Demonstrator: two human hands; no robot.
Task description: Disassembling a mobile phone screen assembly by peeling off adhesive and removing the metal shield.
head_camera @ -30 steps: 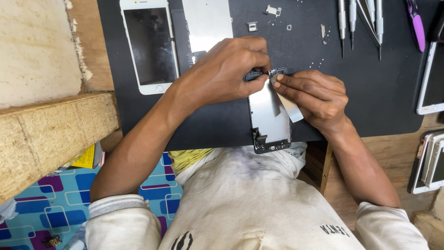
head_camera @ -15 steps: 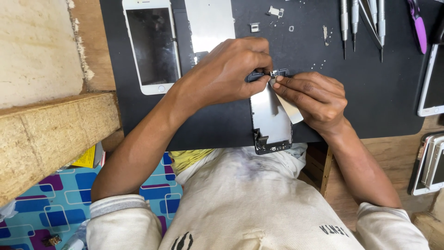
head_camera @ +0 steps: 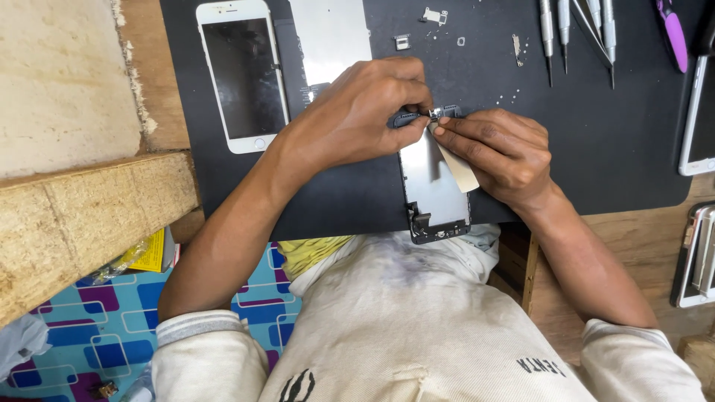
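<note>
L hand (head_camera: 357, 115) & R hand (head_camera: 495, 152) still pinching top end of phone panel (head_camera: 434, 186); pose unchanged. White phone (head_camera: 242, 74) at 10 o'clock, same spot.

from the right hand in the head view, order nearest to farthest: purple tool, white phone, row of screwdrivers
From the right hand:
1. Row of screwdrivers, just above it at the mat's top.
2. Purple tool, top right corner.
3. White phone, far across on the left.

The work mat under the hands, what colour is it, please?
Black work mat, seen best in the head view.
</note>
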